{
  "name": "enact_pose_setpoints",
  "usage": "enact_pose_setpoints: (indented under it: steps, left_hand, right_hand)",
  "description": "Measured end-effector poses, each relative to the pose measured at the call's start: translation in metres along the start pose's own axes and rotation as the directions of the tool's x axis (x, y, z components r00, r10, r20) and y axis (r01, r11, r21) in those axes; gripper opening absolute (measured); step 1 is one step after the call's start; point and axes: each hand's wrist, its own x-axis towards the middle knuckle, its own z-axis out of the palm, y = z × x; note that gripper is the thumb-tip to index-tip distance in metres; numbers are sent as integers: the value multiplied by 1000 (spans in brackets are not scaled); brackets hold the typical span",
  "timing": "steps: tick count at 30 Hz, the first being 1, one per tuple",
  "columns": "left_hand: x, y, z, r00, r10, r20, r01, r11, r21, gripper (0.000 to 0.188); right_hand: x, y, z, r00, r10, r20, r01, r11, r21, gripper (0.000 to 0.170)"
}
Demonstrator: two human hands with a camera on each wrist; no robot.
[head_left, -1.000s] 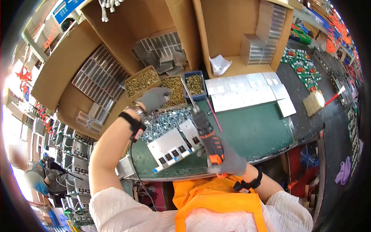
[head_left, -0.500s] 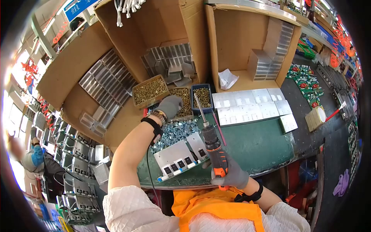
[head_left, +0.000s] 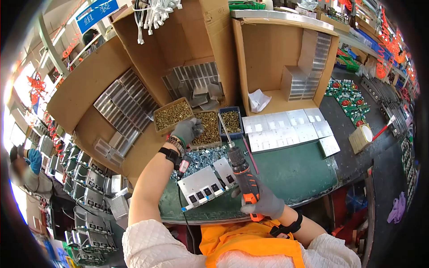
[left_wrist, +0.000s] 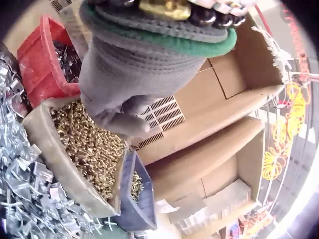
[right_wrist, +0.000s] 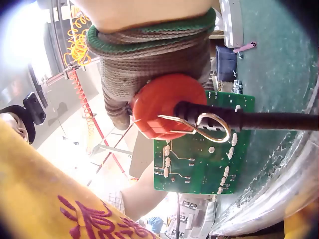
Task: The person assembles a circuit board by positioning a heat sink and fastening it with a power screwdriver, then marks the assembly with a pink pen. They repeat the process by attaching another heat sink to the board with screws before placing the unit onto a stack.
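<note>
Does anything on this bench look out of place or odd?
Mildly: crumpled white paper lies at the front of the rightmost cardboard box, unlike the neatly stacked metal parts there. Silvery clips lie heaped loose, whereas the brass-coloured parts sit in trays, perhaps deliberately.

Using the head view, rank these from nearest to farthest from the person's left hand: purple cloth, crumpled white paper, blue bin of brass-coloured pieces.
From the left hand:
1. Blue bin: a little to its right.
2. Crumpled white paper: farther right, in a cardboard box.
3. Purple cloth: far right.
</note>
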Motion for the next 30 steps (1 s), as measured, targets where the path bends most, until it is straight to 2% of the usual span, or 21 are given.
enact_pose_setpoints:
  steps: [1, 2, 4, 5, 6, 9, 13, 15, 18, 19, 21, 22, 24, 25, 26, 27, 28, 29, 30]
  left_hand:
    - [7, -4, -10, 982, 61, 177, -67, 997, 29, 21]
    - [14, -9, -18, 982, 67, 176, -72, 997, 24, 21]
    - [11, -8, -20, 953, 113, 282, -167, 970, 174, 22]
    - [9, -8, -20, 968, 119, 219, -158, 973, 168, 23]
    - [4, -6, -17, 969, 123, 214, -160, 973, 165, 23]
    - [-9, 4, -4, 990, 125, 58, -136, 952, 275, 23]
    - [-11, 12, -1, 989, 141, 36, -145, 943, 299, 19]
    - [-17, 17, 4, 976, 217, 23, -199, 844, 498, 19]
    - [-18, 20, 5, 973, 226, 47, -210, 780, 590, 20]
    - [-11, 18, 1, 973, 227, 48, -211, 780, 590, 20]
    - [3, 12, -14, 975, 206, 86, -220, 954, 204, 23]
    - [-6, 15, -13, 975, 213, 67, -223, 953, 203, 23]
    - [-23, 23, -5, 956, 233, 180, -238, 971, 5, 27]
    - [-31, 27, -6, 827, 449, 339, -550, 773, 316, 30]
    - [-39, 30, -5, 657, 530, 536, -750, 391, 533, 33]
    - [-45, 36, 5, 871, 337, 356, -401, 908, 121, 32]
    - [-61, 43, 14, 890, 320, 326, -367, 926, 93, 32]
    - [-77, 50, 23, 905, 301, 301, -333, 941, 60, 32]
    - [-83, 53, 27, 895, 324, 308, -366, 926, 89, 31]
  right_hand:
    - [0, -1, 0, 1000, 5, 2, -5, 1000, 7, 87]
    - [1, -3, 0, 1000, 5, 6, -5, 1000, 1, 87]
    - [1, -4, 2, 1000, -7, -7, 7, 1000, -30, 85]
    - [1, -2, 1, 1000, -6, -2, 6, 999, -33, 85]
    - [2, 1, 0, 1000, -11, -4, 11, 999, -38, 84]
    - [2, 3, 0, 1000, 2, -19, -3, 999, -50, 81]
    - [1, 0, 2, 999, 15, -44, -17, 999, -51, 80]
    - [2, -4, 2, 999, 27, -42, -29, 998, -53, 78]
    - [2, -7, 3, 998, 38, -51, -42, 997, -70, 74]
    - [2, -7, 3, 998, 37, -59, -42, 996, -84, 72]
    - [-2, -9, 6, 995, 48, -87, -54, 996, -74, 69]
    - [-1, -9, 7, 993, 61, -105, -68, 996, -65, 67]
    - [-2, -4, 3, 995, 42, -87, -49, 995, -87, 67]
    - [-1, 0, 0, 995, 19, -95, -29, 994, -106, 67]
    - [0, 2, -3, 999, 32, -31, -35, 992, -119, 67]
    - [-1, 3, -5, 997, 52, -59, -58, 993, -98, 65]
    - [0, 4, -7, 993, 73, -89, -80, 994, -80, 63]
    - [1, 6, -7, 996, 88, -29, -90, 991, -104, 63]
    - [2, 7, -7, 996, 50, -80, -60, 990, -125, 62]
